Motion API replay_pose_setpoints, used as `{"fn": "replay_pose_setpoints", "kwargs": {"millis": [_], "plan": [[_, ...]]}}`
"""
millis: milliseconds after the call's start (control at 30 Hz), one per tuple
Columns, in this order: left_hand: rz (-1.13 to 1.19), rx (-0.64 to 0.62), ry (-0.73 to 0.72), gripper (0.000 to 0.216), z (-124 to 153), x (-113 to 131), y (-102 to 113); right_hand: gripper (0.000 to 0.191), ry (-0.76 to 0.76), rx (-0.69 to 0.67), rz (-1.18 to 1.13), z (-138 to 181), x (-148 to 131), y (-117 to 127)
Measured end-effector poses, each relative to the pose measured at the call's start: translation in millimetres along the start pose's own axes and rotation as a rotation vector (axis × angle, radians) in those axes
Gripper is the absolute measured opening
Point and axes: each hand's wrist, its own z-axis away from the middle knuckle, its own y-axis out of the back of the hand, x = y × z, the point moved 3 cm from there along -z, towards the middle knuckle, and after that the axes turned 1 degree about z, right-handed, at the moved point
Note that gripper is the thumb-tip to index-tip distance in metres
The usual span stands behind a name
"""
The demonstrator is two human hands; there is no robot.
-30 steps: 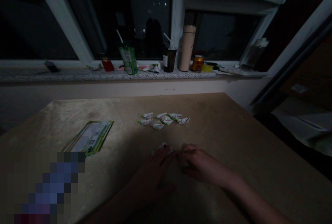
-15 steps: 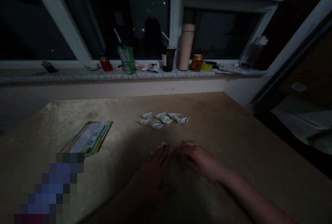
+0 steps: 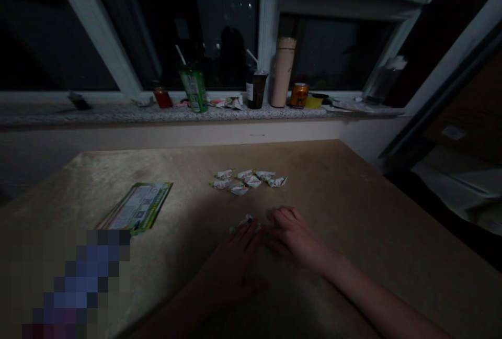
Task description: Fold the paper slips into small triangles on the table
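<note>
Both my hands rest on a wooden table in dim light. My left hand lies flat with its fingers stretched out, fingertips pressing on a small white folded paper piece. My right hand sits just right of that piece, fingers curled loosely and pressed together on the tabletop; I cannot make out anything in them. Farther back lies a cluster of several small folded paper pieces.
A green printed leaflet stack lies at the table's left. The stone windowsill behind holds a green carton with a straw, a dark cup, a beige flask and an orange can.
My right hand has shifted slightly away from me and to the right, off the paper piece. My left hand stays on it.
</note>
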Motion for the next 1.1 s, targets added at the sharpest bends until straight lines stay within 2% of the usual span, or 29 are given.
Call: {"fn": "replay_pose_setpoints", "kwargs": {"millis": [133, 633, 867, 1100], "plan": [[-0.015, -0.018, 0.025, 0.088, -0.9, 1.9, 2.8, 0.022, -0.018, 0.062, -0.03, -0.6, 6.0, -0.7], [-0.005, -0.017, 0.027, 0.084, -1.2, 3.1, 3.2, 0.017, 0.109, 0.147, 0.022, 4.3, 6.3, -1.7], [-0.014, -0.015, 0.019, 0.086, -1.7, 0.6, -0.4, 0.017, 0.166, 0.099, 0.055, 3.8, -0.7, -5.1], [0.013, -0.009, 0.029, 0.085, 0.0, 1.3, -1.3, 0.016, 0.172, 0.17, 0.038, 5.7, 5.6, -6.7]]}}
